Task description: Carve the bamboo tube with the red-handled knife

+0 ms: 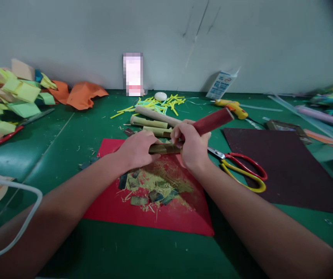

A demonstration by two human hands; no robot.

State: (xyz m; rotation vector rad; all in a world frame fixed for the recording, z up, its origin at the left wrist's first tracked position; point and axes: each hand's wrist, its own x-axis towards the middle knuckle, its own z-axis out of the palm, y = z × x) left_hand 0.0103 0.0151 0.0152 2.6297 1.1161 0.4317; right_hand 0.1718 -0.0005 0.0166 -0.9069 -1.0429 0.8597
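My left hand (137, 149) is closed round one end of a short bamboo stick (163, 148), held level above a red sheet (111, 209). My right hand (191, 145) is wrapped round a tool with a dark red handle (213, 121) that sticks up to the right; its working end is hidden by my fingers and meets the stick. Bamboo shavings and small dark chips (151, 190) lie piled on the red sheet below both hands.
More bamboo pieces (149, 122) and yellow strips (157, 104) lie behind my hands. Red and yellow scissors (243, 170), a dark brown sheet (285, 166) and a yellow glue gun (232, 106) are to the right. Folded coloured papers (9, 97) pile at left. A white cable (15, 217) crosses near left.
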